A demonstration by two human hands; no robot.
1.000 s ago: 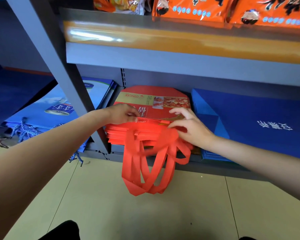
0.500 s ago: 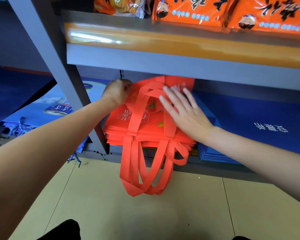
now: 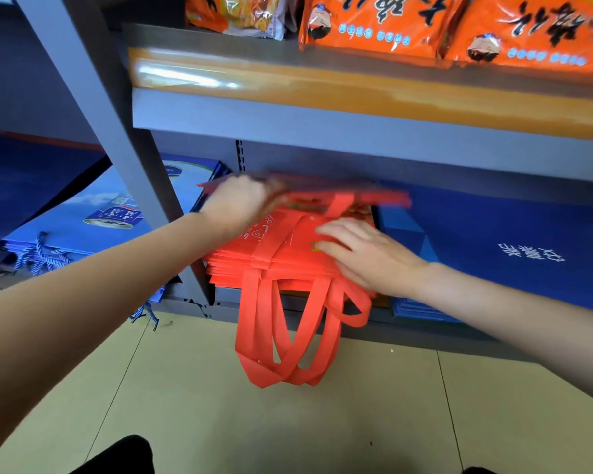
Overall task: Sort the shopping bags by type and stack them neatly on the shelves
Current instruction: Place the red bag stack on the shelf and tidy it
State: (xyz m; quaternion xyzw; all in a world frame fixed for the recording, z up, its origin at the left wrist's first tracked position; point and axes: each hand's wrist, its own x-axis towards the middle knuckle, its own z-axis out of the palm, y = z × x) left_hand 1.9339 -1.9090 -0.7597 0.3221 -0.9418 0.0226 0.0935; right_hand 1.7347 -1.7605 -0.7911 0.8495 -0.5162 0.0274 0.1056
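Note:
A stack of flat red fabric bags (image 3: 274,265) lies on the bottom shelf (image 3: 408,331), its red handles (image 3: 288,343) hanging over the front edge to the floor. My left hand (image 3: 240,203) grips a flat red item (image 3: 374,196), blurred, lifted a little above the back of the stack. My right hand (image 3: 360,254) lies flat on the stack's right side, fingers straight, pressing it down.
Dark blue bags (image 3: 500,254) lie right of the red stack. Light blue bags with rope handles (image 3: 83,220) lie left of a grey shelf post (image 3: 117,138). Orange snack packets (image 3: 459,25) fill the shelf above. Beige tiled floor (image 3: 288,422) lies below.
The top red bag was flipped up and back. My left hand now holds the red item low over the stack's rear, and my right hand slid toward the front right.

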